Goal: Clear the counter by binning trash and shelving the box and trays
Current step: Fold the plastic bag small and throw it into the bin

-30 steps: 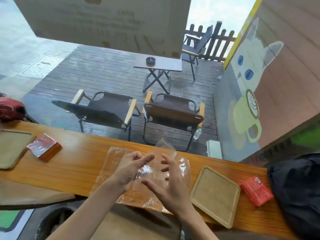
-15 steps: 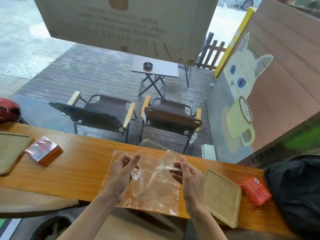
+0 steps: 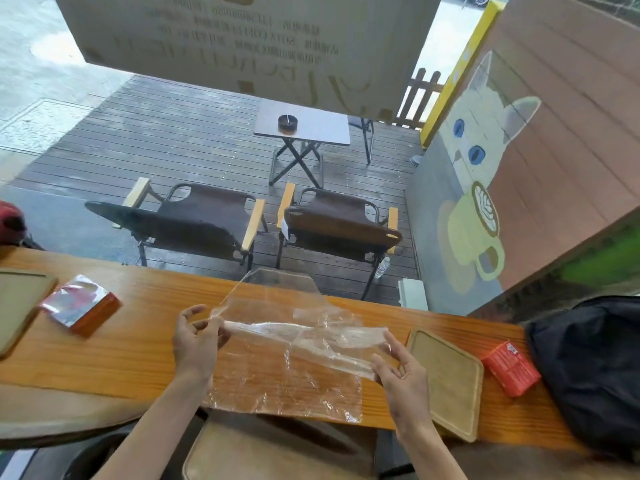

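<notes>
Fingers of my left hand (image 3: 197, 341) pinch one end of the clear plastic wrap (image 3: 294, 355); my right hand (image 3: 401, 375) pinches the other, stretching it above the wooden counter (image 3: 138, 323). Wrap looks light, limp and clingy, best gathered from its edges. Tray (image 3: 446, 379) and red box (image 3: 510, 367) lie just right.

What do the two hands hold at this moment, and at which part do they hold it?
Both hold one clear plastic sheet: the left hand pinches its left end, the right hand its right end.
</notes>
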